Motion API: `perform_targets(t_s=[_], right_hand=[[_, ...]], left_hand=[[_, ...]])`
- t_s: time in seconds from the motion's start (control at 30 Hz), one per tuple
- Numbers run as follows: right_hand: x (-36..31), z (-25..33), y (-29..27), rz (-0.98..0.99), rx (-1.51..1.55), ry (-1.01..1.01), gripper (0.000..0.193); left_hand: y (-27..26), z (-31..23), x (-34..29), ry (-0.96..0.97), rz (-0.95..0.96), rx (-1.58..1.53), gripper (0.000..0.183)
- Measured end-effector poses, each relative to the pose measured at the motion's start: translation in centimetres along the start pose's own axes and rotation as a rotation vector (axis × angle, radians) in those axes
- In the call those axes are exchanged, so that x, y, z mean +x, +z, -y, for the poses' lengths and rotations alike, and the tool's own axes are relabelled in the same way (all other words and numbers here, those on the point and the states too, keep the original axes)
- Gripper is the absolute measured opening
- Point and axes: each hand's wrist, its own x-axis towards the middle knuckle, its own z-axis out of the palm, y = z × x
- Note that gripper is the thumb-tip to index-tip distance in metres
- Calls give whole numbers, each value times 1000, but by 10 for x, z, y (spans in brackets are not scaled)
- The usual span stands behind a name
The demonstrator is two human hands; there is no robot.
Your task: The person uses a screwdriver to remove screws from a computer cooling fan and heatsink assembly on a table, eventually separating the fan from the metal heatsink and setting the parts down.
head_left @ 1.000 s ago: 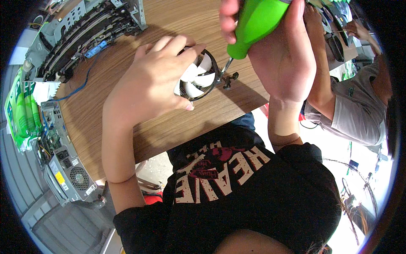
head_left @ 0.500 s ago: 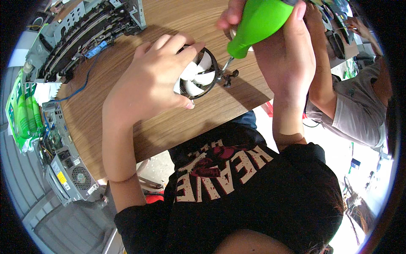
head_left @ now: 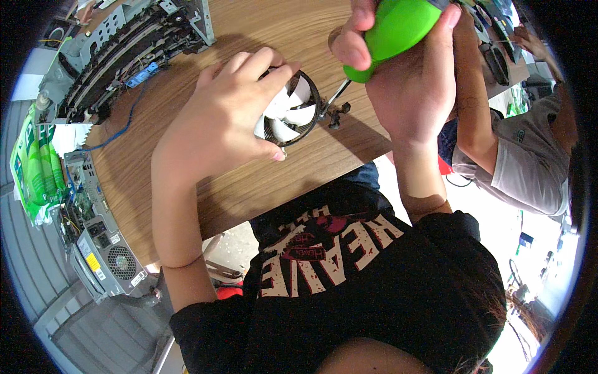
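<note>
My left hand (head_left: 233, 112) is wrapped over a round cooling fan (head_left: 300, 116) with white blades and a black ring frame, holding it against the wooden table (head_left: 268, 187). In my right hand (head_left: 408, 93) is a screwdriver (head_left: 398, 34) with a thick green handle, its fingers curled round the grip. The metal shaft slants down to the left, and its tip meets the fan's right edge. Beside that tip lies a small black clip-like part (head_left: 336, 116). My palm hides the left part of the fan.
An opened metal chassis (head_left: 134, 62) stands at the far left with a blue cable (head_left: 128, 118). Left of the table are a computer case with a power supply (head_left: 121, 262) and a green plastic package (head_left: 37, 162). At the right, a co-worker's arm (head_left: 476, 112) reaches beside mine.
My right hand and the screwdriver handle have shifted slightly to the right, with the fingers regripped and more of the shaft showing. The left hand and fan stay put.
</note>
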Motion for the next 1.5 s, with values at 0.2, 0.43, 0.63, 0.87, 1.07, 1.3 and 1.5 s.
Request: perform_targets(t_s=[0.2,0.43,0.63,0.87,1.07,1.3,1.5], right_hand=[[-2,10,-2,12,104,-207,57],[17,48,-34,30,-15,-579,42],[40,36,-72,-312,-246,-571,16],[58,5,-125,-304,-171,-396,12],[49,9,-110,-350,-167,-375,9],[38,15,-120,-291,-337,-494,7],[-10,52,-55,116,-326,-363,10]], left_hand=[[1,-1,1,-15,7,1,92],[-1,-4,4,-7,12,-29,93],[-3,-5,8,-22,27,-43,92],[-2,-4,10,3,8,-56,92],[-6,-8,10,-39,36,-29,93],[-4,-5,9,-35,21,18,93],[-16,-4,13,22,16,-28,91]])
